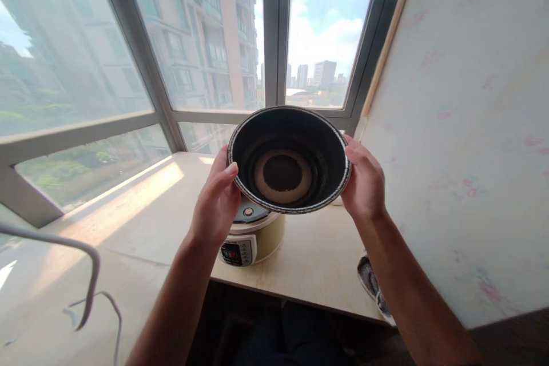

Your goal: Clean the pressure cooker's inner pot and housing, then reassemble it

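I hold a black inner pot [289, 157] up in front of me with both hands, its open mouth tilted toward me. A pale ring shows on its dark bottom. My left hand [218, 197] grips the left rim with the thumb over the edge. My right hand [364, 180] clasps the right rim. Directly below the pot sits a cream-coloured rice cooker [253, 237] on the wooden counter [321, 263], partly hidden by the pot and my left hand. Its control panel faces me.
Large windows [206, 34] run behind the counter, and a pale wall [463, 126] closes the right side. A white cord [92, 291] loops at the lower left. A dark patterned object [371, 280] lies by my right forearm at the counter's edge.
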Tool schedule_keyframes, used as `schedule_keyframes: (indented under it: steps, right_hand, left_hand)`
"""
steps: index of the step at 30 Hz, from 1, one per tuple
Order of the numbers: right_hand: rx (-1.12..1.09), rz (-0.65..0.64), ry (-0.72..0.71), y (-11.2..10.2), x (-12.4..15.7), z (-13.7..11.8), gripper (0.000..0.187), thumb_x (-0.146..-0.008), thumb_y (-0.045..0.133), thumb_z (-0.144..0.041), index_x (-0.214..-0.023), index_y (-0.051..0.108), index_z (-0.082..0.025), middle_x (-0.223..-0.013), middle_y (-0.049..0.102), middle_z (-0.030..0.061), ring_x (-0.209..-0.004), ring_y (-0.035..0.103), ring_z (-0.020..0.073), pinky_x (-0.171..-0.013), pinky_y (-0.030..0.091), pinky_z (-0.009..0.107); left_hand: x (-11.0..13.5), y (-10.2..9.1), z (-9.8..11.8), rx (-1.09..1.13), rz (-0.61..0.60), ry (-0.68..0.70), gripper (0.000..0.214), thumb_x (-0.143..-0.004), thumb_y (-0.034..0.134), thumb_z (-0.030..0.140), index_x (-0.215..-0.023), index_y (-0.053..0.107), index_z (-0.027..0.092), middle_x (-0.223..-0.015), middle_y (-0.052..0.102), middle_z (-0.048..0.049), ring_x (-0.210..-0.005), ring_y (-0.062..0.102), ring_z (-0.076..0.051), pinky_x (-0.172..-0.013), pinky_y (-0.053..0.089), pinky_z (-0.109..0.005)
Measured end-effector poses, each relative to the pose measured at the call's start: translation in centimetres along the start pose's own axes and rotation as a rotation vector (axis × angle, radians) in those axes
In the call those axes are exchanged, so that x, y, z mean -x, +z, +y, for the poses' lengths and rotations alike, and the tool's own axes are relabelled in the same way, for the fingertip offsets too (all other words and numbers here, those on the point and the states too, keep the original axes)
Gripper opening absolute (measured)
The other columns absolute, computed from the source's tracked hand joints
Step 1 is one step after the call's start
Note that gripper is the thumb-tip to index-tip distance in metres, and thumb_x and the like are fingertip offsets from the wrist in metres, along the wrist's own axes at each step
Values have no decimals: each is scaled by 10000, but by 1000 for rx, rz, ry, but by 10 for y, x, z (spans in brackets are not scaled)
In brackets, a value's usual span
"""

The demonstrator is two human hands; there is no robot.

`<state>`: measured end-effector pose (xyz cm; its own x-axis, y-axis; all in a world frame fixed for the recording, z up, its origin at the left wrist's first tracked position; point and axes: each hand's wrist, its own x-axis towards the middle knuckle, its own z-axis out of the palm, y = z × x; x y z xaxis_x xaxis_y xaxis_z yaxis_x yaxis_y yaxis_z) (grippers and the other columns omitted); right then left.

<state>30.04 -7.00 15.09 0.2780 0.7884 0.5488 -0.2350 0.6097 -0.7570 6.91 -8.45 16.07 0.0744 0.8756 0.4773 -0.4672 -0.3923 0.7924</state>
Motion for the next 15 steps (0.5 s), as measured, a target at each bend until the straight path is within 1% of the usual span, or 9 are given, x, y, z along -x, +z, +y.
schedule_keyframes:
  steps: [3, 7, 9, 12, 15]
  right_hand:
    - [-14, 129, -60, -33, 3, -10, 295, -809, 711, -360, -1069, 735, -224, -1034, 767, 29, -1057, 712, 268, -927, 584, 414]
    - [41, 289, -99, -81, 8, -13, 269, -789, 711, -313, -1030, 748, -198, -938, 765, 29, -983, 733, 271, -884, 601, 423]
    - [86, 402, -87, -105, 11, -10, 275, -771, 723, -307, -1016, 755, -184, -923, 768, 31, -945, 739, 269, -870, 603, 427]
    - [132, 552, -41, -140, 19, 0, 322, -726, 753, -298, -1019, 767, -165, -925, 779, 33, -911, 740, 251, -864, 599, 406]
    - [145, 586, 32, -170, 27, 16, 365, -700, 769, -316, -1030, 776, -161, -934, 790, 28, -903, 738, 236, -872, 591, 382]
  left_hand:
    - [3, 28, -23, 79, -163, -2, 514, -852, 688, 329, -1345, 599, 214, -1391, 646, -89, -1388, 525, -315, -1158, 433, -434]
    - [8, 58, -62, 147, -274, -71, 634, -877, 679, 265, -1484, 497, 232, -1505, 575, -82, -1458, 457, -296, -1240, 323, -453]
    - [12, 69, -82, 160, -317, -105, 670, -885, 676, 250, -1521, 465, 243, -1555, 531, -77, -1480, 431, -297, -1254, 298, -455]
    - [21, 79, -110, 156, -357, -165, 689, -896, 676, 251, -1545, 444, 246, -1603, 477, -79, -1506, 391, -307, -1264, 276, -456]
    - [28, 86, -135, 150, -354, -214, 730, -897, 682, 251, -1571, 402, 241, -1603, 472, -85, -1515, 372, -311, -1268, 262, -452]
